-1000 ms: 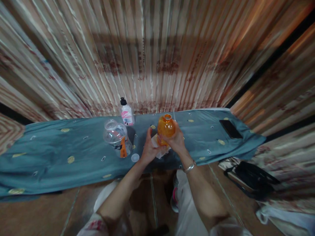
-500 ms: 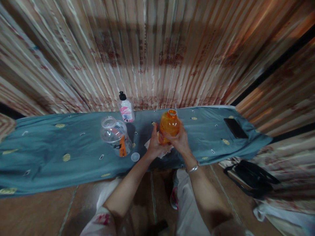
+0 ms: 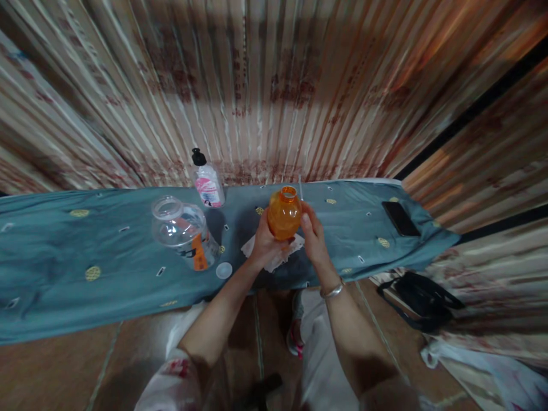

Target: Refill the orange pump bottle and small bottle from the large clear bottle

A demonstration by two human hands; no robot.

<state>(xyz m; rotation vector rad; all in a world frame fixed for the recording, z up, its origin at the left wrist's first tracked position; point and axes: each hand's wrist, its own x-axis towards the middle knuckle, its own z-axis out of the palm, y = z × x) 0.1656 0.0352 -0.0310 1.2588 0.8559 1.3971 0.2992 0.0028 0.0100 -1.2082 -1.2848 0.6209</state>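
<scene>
One orange bottle (image 3: 284, 216) is over the middle of the table (image 3: 124, 257), the left hand (image 3: 264, 245) wrapping its grip round the lower part; whether the right hand (image 3: 315, 237) presses its side, I can't tell. One tissue (image 3: 278, 263) lies beneath. Leftward are one clear jar (image 3: 182, 231), one pump bottle (image 3: 209, 187) by the back edge, one lid (image 3: 224, 270); one phone (image 3: 401, 218) lies near the right end.
</scene>
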